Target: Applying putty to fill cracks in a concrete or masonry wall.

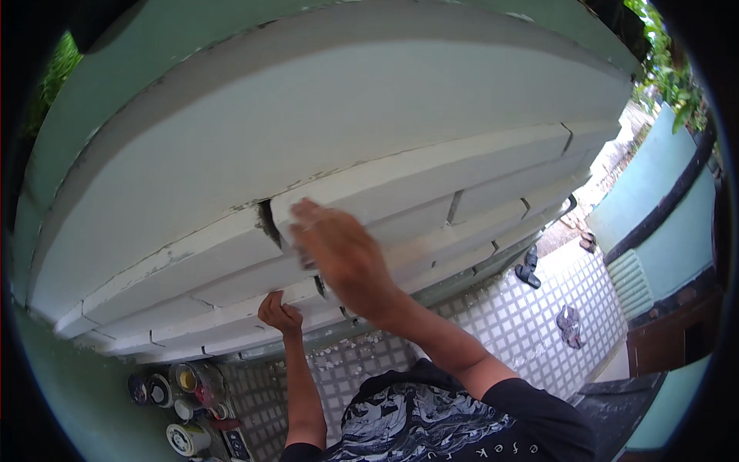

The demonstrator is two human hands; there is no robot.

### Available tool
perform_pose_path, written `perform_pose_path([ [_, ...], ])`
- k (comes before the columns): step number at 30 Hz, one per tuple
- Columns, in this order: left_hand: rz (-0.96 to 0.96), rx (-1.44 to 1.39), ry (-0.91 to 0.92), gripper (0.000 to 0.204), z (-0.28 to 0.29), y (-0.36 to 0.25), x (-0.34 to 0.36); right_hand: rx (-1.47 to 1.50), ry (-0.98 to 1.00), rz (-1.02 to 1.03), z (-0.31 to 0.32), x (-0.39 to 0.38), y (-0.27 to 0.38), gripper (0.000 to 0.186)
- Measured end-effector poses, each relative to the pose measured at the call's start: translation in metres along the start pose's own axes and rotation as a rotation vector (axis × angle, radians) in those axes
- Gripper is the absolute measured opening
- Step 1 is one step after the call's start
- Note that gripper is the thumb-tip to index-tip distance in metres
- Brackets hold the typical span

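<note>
A white wall point(400, 85) fills most of the view, its lower part built in stepped courses of long white blocks point(385, 189) with narrow upright joints. My right hand point(339, 250) is raised against these courses, just right of a dark gap point(269, 222) in the upper one. Motion smears its fingers, and whatever may lie under them is hidden. Lower and to the left, my left hand point(280, 313) is close to the lower courses with its fingers curled in. Whether it pinches something small, I cannot make out.
Tubs and paint cans point(188, 439) crowd the lower left beside a green wall point(54, 385). White crumbs lie on the tiled floor point(500, 331) below the blocks. Dark sandals point(528, 276) and a crumpled cloth point(570, 327) are on the right.
</note>
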State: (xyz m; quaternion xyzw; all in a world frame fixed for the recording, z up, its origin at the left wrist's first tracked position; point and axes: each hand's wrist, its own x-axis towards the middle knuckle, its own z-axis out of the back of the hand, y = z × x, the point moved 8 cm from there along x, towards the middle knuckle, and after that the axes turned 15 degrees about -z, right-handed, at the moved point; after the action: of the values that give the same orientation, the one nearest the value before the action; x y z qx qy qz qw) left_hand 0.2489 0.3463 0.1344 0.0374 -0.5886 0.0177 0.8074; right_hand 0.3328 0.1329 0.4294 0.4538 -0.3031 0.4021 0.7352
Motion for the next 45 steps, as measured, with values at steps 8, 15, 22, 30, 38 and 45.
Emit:
perform_pose_path([
  [8,0.072,-0.058,0.027,0.028,0.009,0.001,0.003,-0.323,0.029,0.122,0.058,0.001,-0.046,0.034],
  [15,0.087,-0.057,0.051,0.026,0.009,-0.003,0.005,-0.397,-0.149,-0.082,0.106,0.009,-0.087,0.035],
  [22,0.040,-0.050,0.088,0.028,0.002,-0.003,0.005,-0.131,0.071,0.094,0.008,0.009,-0.016,0.034],
  [30,0.010,-0.030,0.103,0.032,0.002,0.005,-0.003,-0.438,0.095,0.214,0.085,0.016,-0.091,0.031],
  [38,0.007,0.034,0.065,0.032,0.001,0.003,-0.007,-0.765,-0.027,0.125,0.233,0.007,-0.218,0.031],
  [45,0.002,0.052,0.038,0.033,-0.005,-0.005,-0.002,-0.495,-0.236,-0.489,0.346,0.011,-0.328,0.039],
])
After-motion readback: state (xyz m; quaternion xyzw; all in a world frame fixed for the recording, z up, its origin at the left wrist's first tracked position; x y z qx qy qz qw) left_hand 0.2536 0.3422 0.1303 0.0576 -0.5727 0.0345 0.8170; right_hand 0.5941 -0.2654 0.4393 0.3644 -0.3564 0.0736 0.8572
